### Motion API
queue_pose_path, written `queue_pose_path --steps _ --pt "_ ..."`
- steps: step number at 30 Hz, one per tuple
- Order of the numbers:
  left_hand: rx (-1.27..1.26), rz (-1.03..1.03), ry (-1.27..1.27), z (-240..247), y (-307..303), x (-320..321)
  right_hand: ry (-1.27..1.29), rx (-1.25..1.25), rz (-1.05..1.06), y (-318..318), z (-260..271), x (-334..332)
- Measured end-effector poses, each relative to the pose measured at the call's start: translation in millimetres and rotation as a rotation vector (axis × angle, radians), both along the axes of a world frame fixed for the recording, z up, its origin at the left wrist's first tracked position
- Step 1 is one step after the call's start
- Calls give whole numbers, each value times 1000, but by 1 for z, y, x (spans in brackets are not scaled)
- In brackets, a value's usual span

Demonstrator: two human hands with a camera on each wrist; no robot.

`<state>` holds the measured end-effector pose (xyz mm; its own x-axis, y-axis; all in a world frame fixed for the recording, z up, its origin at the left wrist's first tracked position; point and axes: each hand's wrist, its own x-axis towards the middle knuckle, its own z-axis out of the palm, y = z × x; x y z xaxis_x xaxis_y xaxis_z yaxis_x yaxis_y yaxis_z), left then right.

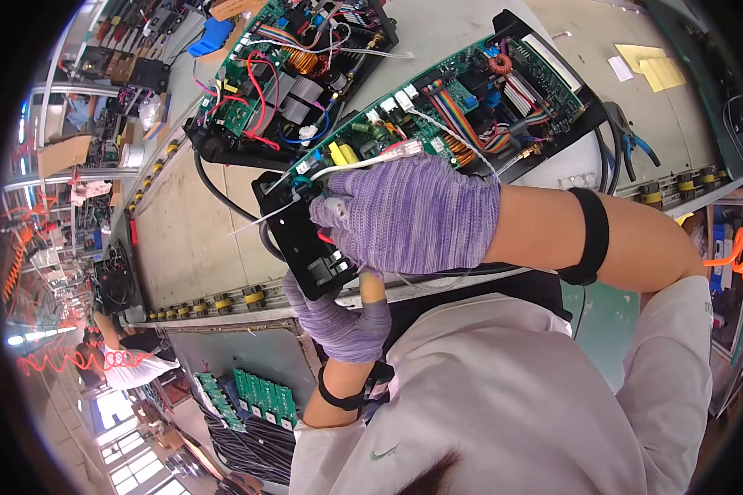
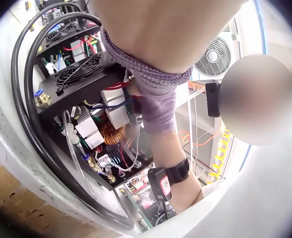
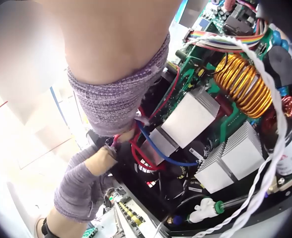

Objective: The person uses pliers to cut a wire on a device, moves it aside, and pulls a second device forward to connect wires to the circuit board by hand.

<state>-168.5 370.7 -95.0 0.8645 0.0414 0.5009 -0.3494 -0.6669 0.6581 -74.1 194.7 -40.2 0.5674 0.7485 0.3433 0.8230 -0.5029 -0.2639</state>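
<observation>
Both hands wear purple knit gloves with some fingertips bare. My left hand (image 1: 338, 326) grips the black end panel (image 1: 305, 256) of an opened electronic unit from below, its bare thumb along the edge. Over the inner side of that panel, my right hand (image 1: 413, 214) has its fingers bent down. In the right wrist view its fingertips pinch at a red wire (image 3: 116, 140), close to the left thumb. A blue wire (image 3: 161, 153) runs from there past silver heat sinks (image 3: 190, 116). A copper coil (image 3: 243, 87) and rainbow ribbon cable (image 1: 450, 115) sit farther along the unit.
A second opened unit (image 1: 297, 91) stands behind on the bench. Pliers (image 1: 631, 148) with blue handles lie at right, near yellow paper notes (image 1: 652, 66). Thick black cables (image 2: 41, 144) loop beside the unit. A roller rail (image 1: 223, 305) runs along the bench edge.
</observation>
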Motion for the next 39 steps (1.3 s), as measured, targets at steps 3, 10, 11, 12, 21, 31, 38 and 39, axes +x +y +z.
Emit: queue_pose_path --steps 3,10,11,12,21,31,38,39 --pt "21 26 -46 -4 7 3 60 177 -79 -2 1 -7" --pt "-3 123 8 7 -6 3 -15 141 -168 2 11 -14" --pt "60 111 -9 10 -6 4 -122 91 -176 1 10 -16" --pt "6 85 10 9 -5 3 -164 36 -166 0 7 -19" --pt "141 1 -73 6 5 7 -106 164 -306 -57 27 -60" --pt "108 199 -256 27 -5 -10 -148 528 -266 -37 23 -30" --pt "29 -124 -57 51 -3 -22 50 317 -66 -12 22 -44" --pt "-15 -101 -52 52 -6 -22 81 365 -131 -11 19 -45"
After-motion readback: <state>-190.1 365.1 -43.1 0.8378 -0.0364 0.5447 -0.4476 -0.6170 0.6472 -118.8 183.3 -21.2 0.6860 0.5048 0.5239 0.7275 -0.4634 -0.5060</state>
